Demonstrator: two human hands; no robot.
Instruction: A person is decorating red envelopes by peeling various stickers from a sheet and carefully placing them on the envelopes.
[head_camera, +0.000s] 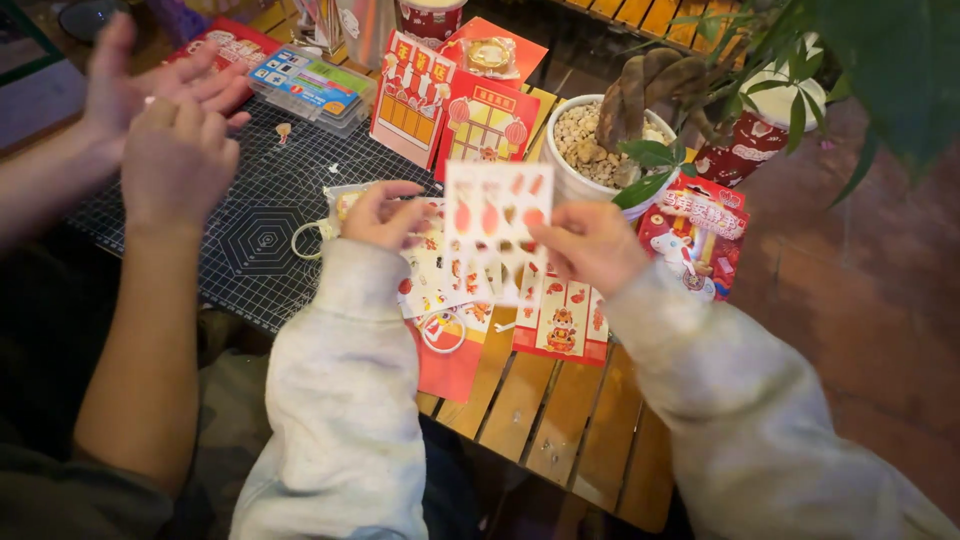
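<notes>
Head view: both hands, left hand (380, 215) and right hand (590, 245), hold a white sticker sheet (497, 212).

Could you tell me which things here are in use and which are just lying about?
In use: sticker sheet held by left hand and right hand; printed sheets beneath.
Lying about: plastic box, red cards, potted plant, cutting mat.
</notes>
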